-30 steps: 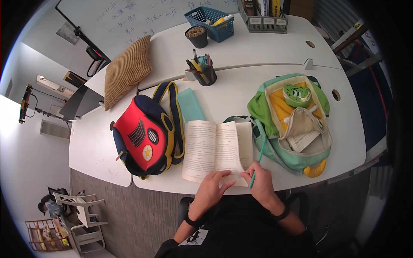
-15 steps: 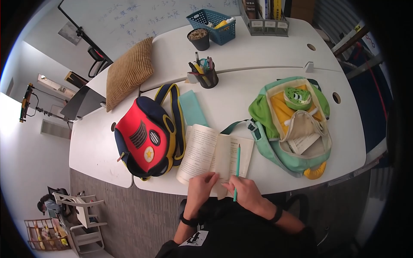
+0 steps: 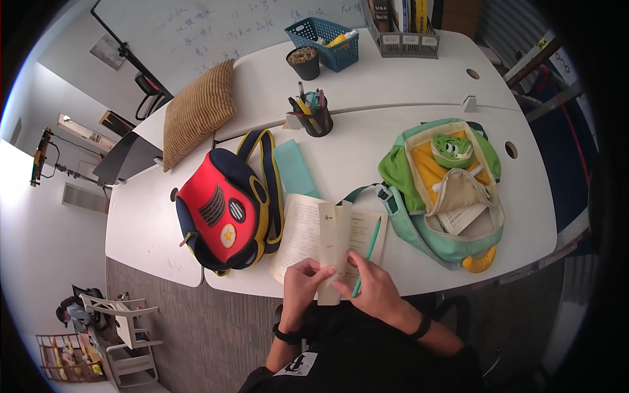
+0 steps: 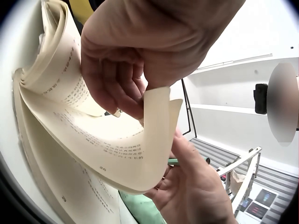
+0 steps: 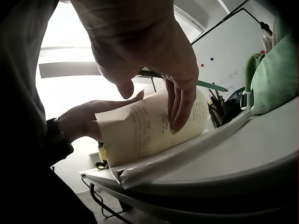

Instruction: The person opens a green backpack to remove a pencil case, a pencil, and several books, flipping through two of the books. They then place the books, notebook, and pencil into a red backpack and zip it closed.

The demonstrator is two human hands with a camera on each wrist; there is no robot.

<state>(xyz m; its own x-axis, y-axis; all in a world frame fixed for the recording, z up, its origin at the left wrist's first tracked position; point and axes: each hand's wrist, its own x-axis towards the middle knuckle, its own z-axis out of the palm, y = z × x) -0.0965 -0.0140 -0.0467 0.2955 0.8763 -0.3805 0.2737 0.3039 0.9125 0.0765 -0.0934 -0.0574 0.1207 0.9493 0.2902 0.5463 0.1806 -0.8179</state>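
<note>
An open book (image 3: 296,229) lies at the table's front edge, and some of its leaves (image 3: 334,239) stand curled up over the middle. My left hand (image 3: 303,283) pinches the lower left edge of these leaves; in the left wrist view their printed side bends in a deep curve. A green pencil (image 3: 370,246) rests in my right hand (image 3: 375,289), tip pointing away from me. The right fingers (image 5: 176,109) lie against the raised page (image 5: 135,135) in the right wrist view. Between my two hands, the leaves' lower end hangs past the table edge.
To the left lie a red and navy backpack (image 3: 213,203) and a corduroy cushion (image 3: 200,111). A teal notebook (image 3: 295,169) sits behind the book, a pen holder (image 3: 317,122) farther back. An open green backpack (image 3: 452,226) stands right, its strap reaching the book.
The right hand has moved left with the pencil, then slightly back right. The book's right-hand leaves have been lifted and curled toward the middle, and the left hand has come to pinch them.
</note>
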